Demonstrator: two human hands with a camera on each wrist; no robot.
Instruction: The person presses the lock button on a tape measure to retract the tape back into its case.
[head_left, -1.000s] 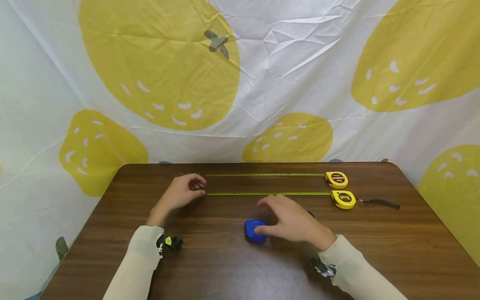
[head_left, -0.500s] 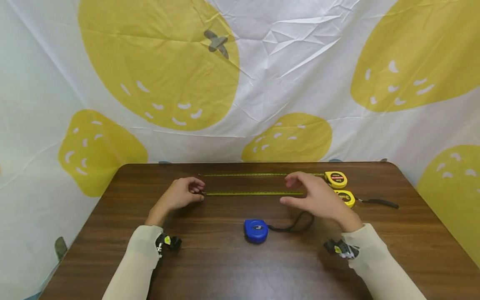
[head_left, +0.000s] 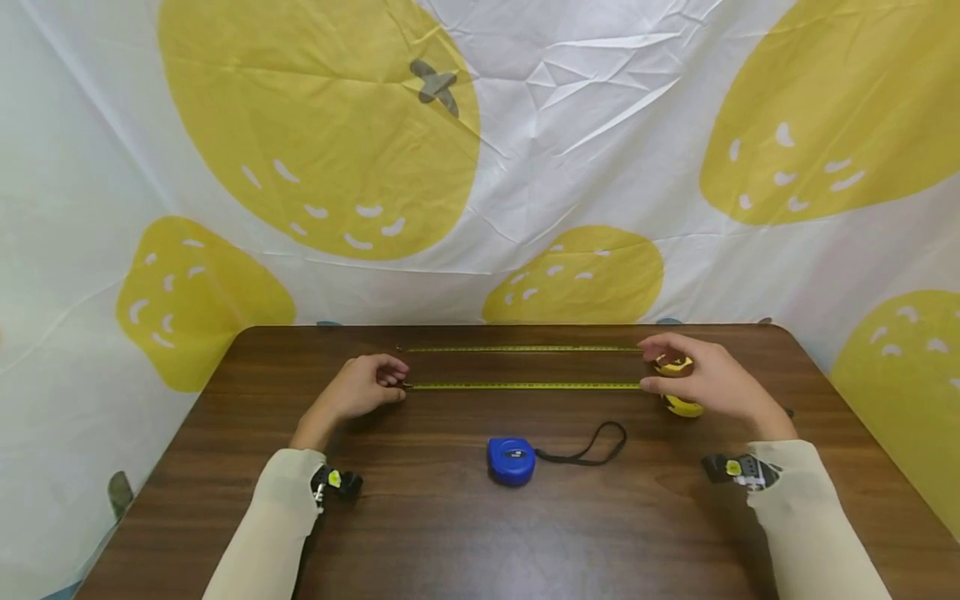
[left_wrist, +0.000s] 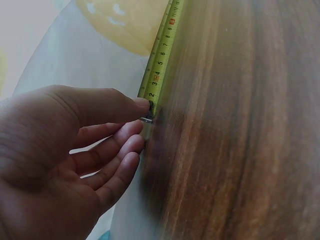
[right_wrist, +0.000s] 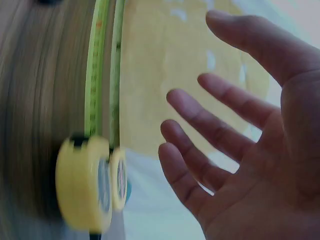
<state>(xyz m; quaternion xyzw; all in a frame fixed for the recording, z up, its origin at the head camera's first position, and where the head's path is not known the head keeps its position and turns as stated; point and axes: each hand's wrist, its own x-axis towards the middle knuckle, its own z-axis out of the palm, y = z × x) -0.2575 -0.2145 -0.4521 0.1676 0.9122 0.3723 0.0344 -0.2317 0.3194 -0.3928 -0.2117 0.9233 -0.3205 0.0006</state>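
Note:
Two yellow tape measures lie at the right of the table, the nearer one [head_left: 682,407] and the farther one [head_left: 673,366], both partly hidden behind my right hand [head_left: 711,379]. That hand hovers by them with fingers spread and holds nothing; in the right wrist view a gap separates it from the nearer case [right_wrist: 80,185]. Their blades, the nearer [head_left: 525,386] and the farther [head_left: 525,349], run left, nearly parallel. My left hand [head_left: 362,386] pinches the hooked end of the nearer blade [left_wrist: 159,70], thumb on top near the low numbers.
A blue tape measure [head_left: 512,462] with a black wrist strap [head_left: 592,461] lies in front of the blades, mid-table. The wooden table [head_left: 420,533] ends at the back against a white cloth [head_left: 375,292] printed with yellow fruit.
My right hand has moved right and away from me, from above the blue tape measure to beside the yellow cases. The blue tape measure's strap has come into full view. My left hand has barely moved.

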